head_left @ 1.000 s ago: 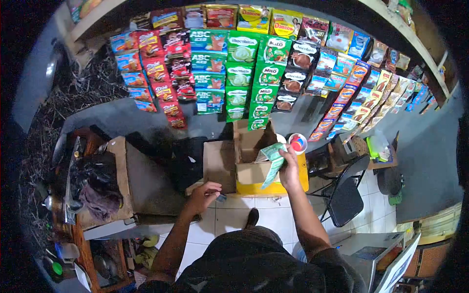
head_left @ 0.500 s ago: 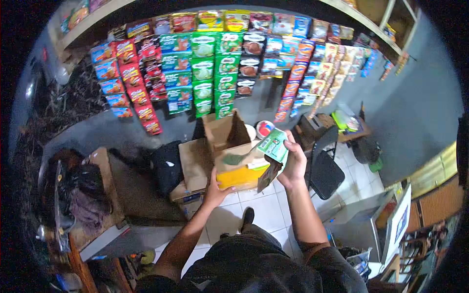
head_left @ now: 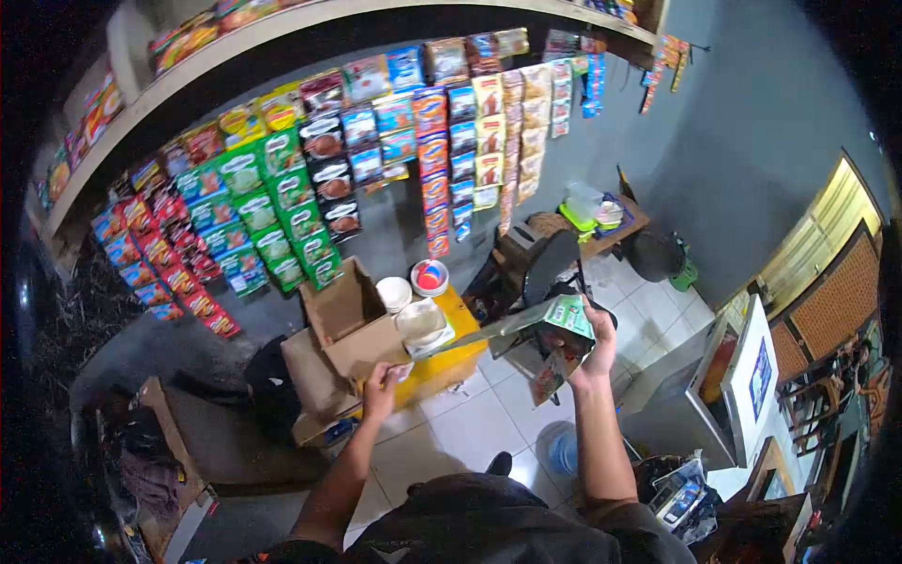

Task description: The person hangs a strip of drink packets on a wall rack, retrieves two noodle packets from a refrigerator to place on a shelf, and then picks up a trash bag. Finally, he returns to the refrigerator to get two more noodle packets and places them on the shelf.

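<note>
My right hand point(head_left: 595, 355) is closed around a strip of green sachets point(head_left: 570, 318). One part of the strip stretches left in a thin blur, and a darker end hangs below the fingers. My left hand point(head_left: 380, 393) is closed in a pinch beside the open cardboard box point(head_left: 362, 336). A small pale pinkish piece shows at its fingertips, too small to identify. The box stands open at the top, next to a yellow-sided table point(head_left: 446, 368) that carries a white tub point(head_left: 395, 293) and a round container with a red and blue inside point(head_left: 429, 276).
Rows of hanging sachets point(head_left: 310, 188) cover the wall below a curved shelf point(head_left: 282, 21). A black chair point(head_left: 550, 266) stands beyond my right hand. To the right is a white cabinet point(head_left: 695, 395); a blue-tinted container point(head_left: 564, 451) rests on the tiled floor point(head_left: 479, 428).
My view has turned right, so the wall and box appear farther left. My hands are farther apart, the right still holding the green strip. The pale piece now shows at my left fingertips.
</note>
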A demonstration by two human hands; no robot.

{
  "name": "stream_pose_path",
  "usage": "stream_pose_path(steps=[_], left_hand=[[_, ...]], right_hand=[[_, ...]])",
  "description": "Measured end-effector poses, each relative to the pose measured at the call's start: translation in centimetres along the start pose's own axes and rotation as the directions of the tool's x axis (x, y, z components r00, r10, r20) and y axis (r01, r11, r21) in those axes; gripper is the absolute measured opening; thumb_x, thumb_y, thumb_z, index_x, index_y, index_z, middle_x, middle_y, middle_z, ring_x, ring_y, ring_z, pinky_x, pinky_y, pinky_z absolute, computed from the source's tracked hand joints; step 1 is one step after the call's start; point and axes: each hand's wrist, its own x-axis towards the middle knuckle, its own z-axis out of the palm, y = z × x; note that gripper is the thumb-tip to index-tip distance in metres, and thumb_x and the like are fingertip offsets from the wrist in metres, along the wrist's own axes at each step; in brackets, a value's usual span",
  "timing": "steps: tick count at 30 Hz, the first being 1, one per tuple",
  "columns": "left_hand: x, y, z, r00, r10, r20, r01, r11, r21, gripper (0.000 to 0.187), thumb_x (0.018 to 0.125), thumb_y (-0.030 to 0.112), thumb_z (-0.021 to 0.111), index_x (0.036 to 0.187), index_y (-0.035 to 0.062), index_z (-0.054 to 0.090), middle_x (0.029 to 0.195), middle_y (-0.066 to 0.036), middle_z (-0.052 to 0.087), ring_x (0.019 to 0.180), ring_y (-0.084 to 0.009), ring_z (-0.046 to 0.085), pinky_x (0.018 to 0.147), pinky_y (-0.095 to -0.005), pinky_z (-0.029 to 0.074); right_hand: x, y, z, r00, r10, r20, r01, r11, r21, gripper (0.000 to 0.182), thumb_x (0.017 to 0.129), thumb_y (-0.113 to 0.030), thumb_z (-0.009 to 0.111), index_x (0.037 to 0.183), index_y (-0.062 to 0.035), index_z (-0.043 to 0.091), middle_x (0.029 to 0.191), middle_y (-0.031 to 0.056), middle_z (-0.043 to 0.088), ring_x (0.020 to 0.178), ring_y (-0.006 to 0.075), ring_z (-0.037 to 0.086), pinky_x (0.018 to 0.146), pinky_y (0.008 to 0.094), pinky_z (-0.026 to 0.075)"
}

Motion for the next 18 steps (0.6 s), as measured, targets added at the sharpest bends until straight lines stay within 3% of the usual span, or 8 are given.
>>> stream_pose_path(steps=[4,8,10,12,14,16,17,18], left_hand=[[2.6,5.5,3.6,0.993,0.11,0.051,-0.12,0.957,0.265,0.019,0.095,0.022,0.058,0.097,0.003,0.058,0.084,-0.008,0.066,0.08,-0.0129,0.062,0.073,-0.0301,0.048],[5.5,15.1,7.0,0.985,0.121,0.125,-0.172,0.796,0.58,0.021,0.089,0.025,0.064,0.092,0.0047,0.065,0.079,-0.015,0.067,0.073,-0.0251,0.067,0.066,-0.0358,0.049],[6.3,19.5,8.6,0.968,0.137,0.209,-0.233,0.796,0.559,0.021,0.086,0.026,0.066,0.089,0.0052,0.066,0.078,-0.015,0.067,0.072,-0.0268,0.067,0.066,-0.0365,0.049],[6.2,23.3,9.9,0.948,0.153,0.279,-0.286,0.794,0.537,0.022,0.084,0.027,0.068,0.085,0.0057,0.067,0.076,-0.015,0.067,0.072,-0.0285,0.067,0.066,-0.0373,0.05],[5.8,26.3,11.7,0.802,0.29,0.523,-0.571,0.629,0.527,0.022,0.082,0.031,0.07,0.081,0.0083,0.069,0.073,-0.012,0.067,0.069,-0.0287,0.067,0.065,-0.0379,0.05],[5.9,27.2,13.6,0.717,0.338,0.61,-0.679,0.535,0.502,0.021,0.078,0.033,0.072,0.081,0.012,0.07,0.072,-0.01,0.067,0.066,-0.0291,0.065,0.062,-0.0396,0.049],[5.5,27.9,14.8,0.654,0.27,0.707,-0.719,0.513,0.469,0.02,0.077,0.033,0.072,0.081,0.0133,0.071,0.072,-0.009,0.066,0.067,-0.0282,0.065,0.062,-0.0391,0.048],[5.2,28.4,16.0,0.578,0.195,0.792,-0.755,0.495,0.429,0.02,0.076,0.034,0.072,0.08,0.0147,0.071,0.071,-0.008,0.066,0.068,-0.0273,0.064,0.063,-0.0387,0.047]], right_hand=[[1.5,-5.9,-6.2,0.99,-0.034,-0.14,0.026,0.998,-0.058,0.026,0.084,-0.027,0.057,0.103,-0.0088,0.058,0.086,0.0042,0.062,0.069,0.0174,0.057,0.056,0.0304,0.045],[4.0,-10.1,-16.9,0.961,-0.144,-0.236,0.004,0.86,-0.51,0.027,0.087,-0.036,0.06,0.095,-0.0101,0.061,0.073,0.0031,0.061,0.062,0.0141,0.056,0.055,0.0301,0.047],[4.6,-12.3,-23.4,0.988,-0.059,-0.143,-0.073,0.639,-0.766,0.03,0.09,-0.035,0.057,0.089,-0.0058,0.065,0.075,0.007,0.065,0.071,0.0138,0.061,0.065,0.0316,0.05],[6.1,-13.3,-31.7,0.99,0.132,-0.057,-0.085,0.217,-0.972,0.03,0.092,-0.028,0.055,0.102,-0.0027,0.067,0.093,0.0059,0.068,0.085,0.0181,0.064,0.077,0.0327,0.05],[6.4,-12.6,-35.4,0.954,0.255,-0.158,-0.152,-0.043,-0.987,0.029,0.092,-0.028,0.058,0.103,-0.0035,0.069,0.098,0.0079,0.07,0.089,0.0195,0.065,0.083,0.0338,0.05],[6.0,-12.0,-29.7,0.965,0.209,-0.159,-0.138,-0.113,-0.984,0.039,0.086,-0.025,0.07,0.115,-0.0008,0.063,0.103,0.01,0.069,0.096,0.0171,0.064,0.085,0.0331,0.051],[6.9,-10.2,-30.2,0.977,0.205,-0.063,-0.095,0.153,-0.984,0.046,0.085,-0.029,0.072,0.12,-0.002,0.06,0.112,0.0121,0.066,0.104,0.0198,0.063,0.091,0.034,0.049],[6.6,-10.1,-24.6,0.977,0.215,0.012,0.002,0.05,-0.999,0.055,0.083,-0.029,0.074,0.128,-0.0026,0.055,0.123,0.0136,0.062,0.114,0.023,0.058,0.099,0.0352,0.044]])
